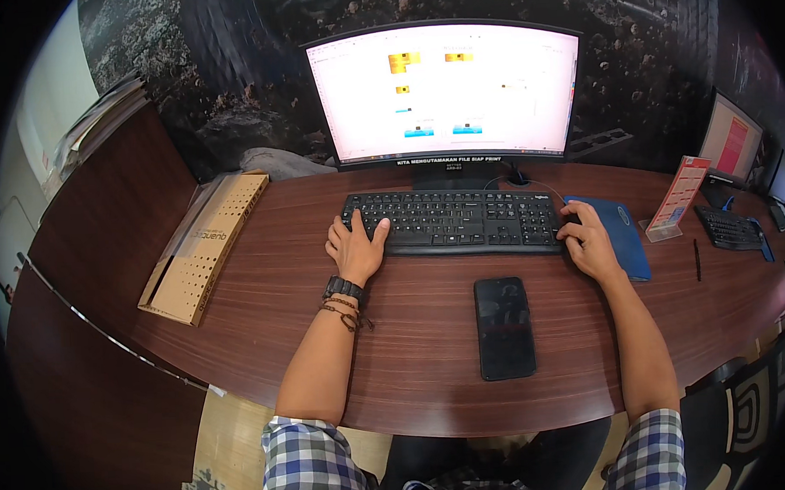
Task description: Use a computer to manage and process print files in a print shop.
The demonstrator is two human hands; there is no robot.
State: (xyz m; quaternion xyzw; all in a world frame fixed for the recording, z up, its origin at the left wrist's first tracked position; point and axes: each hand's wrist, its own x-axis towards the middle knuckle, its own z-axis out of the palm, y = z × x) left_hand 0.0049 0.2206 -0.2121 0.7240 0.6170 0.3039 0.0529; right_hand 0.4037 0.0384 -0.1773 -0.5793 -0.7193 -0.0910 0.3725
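My left hand (356,244) rests on the left end of a black keyboard (444,221), its fingers spread over the keys and the thumb apart. A dark watch (343,288) and brown beaded bracelets (343,314) circle that wrist. At the keyboard's right end, my right hand (590,243) lies palm down with its fingers curled. Whatever lies beneath that palm is hidden. It partly covers a blue flat pad or folder (620,235). Behind the keyboard a lit monitor (445,94) shows a white page with small yellow and blue blocks.
A black phone (505,328) lies screen up between my forearms. To the left is a flat cardboard box (209,253) against a wooden partition (110,205). On the right stand a red-and-white card holder (678,199), a pen (697,260), a second keyboard (732,228) and another monitor (731,141).
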